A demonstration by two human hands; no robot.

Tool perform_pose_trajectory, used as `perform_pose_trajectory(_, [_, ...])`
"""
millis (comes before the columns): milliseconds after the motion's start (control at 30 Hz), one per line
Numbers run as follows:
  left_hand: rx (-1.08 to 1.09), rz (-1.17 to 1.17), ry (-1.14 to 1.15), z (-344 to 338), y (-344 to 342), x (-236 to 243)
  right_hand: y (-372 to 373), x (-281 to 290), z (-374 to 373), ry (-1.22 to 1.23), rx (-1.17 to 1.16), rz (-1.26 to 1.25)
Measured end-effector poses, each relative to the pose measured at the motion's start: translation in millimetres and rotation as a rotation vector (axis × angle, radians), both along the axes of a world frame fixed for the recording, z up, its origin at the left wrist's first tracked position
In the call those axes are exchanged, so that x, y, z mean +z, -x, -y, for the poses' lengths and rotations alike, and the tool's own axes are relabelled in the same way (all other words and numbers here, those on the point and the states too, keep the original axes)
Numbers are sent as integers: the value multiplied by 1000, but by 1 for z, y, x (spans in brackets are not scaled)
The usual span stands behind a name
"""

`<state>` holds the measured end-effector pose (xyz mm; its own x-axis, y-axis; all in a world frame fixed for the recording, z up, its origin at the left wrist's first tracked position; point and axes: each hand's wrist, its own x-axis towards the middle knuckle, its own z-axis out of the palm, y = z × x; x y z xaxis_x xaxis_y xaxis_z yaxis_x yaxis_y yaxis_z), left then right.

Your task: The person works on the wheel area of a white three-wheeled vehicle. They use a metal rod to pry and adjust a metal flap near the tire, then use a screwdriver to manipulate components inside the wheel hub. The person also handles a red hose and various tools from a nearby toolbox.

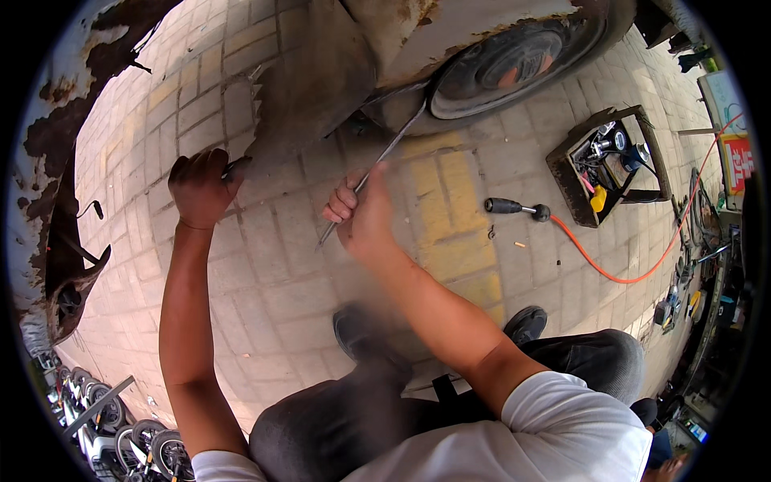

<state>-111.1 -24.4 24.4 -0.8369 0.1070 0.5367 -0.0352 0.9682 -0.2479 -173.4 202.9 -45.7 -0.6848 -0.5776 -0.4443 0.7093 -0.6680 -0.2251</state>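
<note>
My right hand (363, 215) is closed around a long thin metal bar (389, 149). The bar runs up and to the right, and its far end reaches the edge of a wheel (514, 64) with a dark tyre, under a rusty vehicle body (450, 32). My left hand (201, 186) grips the lower edge of a rusty, torn body panel (309, 88) to the left of the bar. Whether the bar's tip is wedged in the wheel is hidden. My knees and dark shoes (526, 321) are below the hands.
A black-handled air tool (514, 209) on an orange hose (634, 269) lies on the brick paving to the right. A dark wooden toolbox (606, 161) with several tools stands behind it. More clutter lines the right edge. Parked small bikes (104, 418) are at the lower left.
</note>
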Motion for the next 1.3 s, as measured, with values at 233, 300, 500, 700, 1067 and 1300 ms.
perform_pose_trajectory(233, [-139,-14,40,34,28,9,-12,-3,-19,-218,106,-186])
perform_pose_trajectory(300, [-156,-36,20,35,30,8,-11,-5,-19,-194,109,-250])
perform_pose_trajectory(500, [-164,-22,-16,37,31,8,1,-4,-16,3,57,-244])
perform_pose_trajectory(700, [-147,-33,-21,35,30,9,5,-2,4,87,-45,-181])
perform_pose_trajectory(1067, [-111,1,-64,26,21,13,7,24,9,71,20,16])
perform_pose_trajectory(1300, [-75,-4,-95,24,22,7,30,48,81,-149,-263,243])
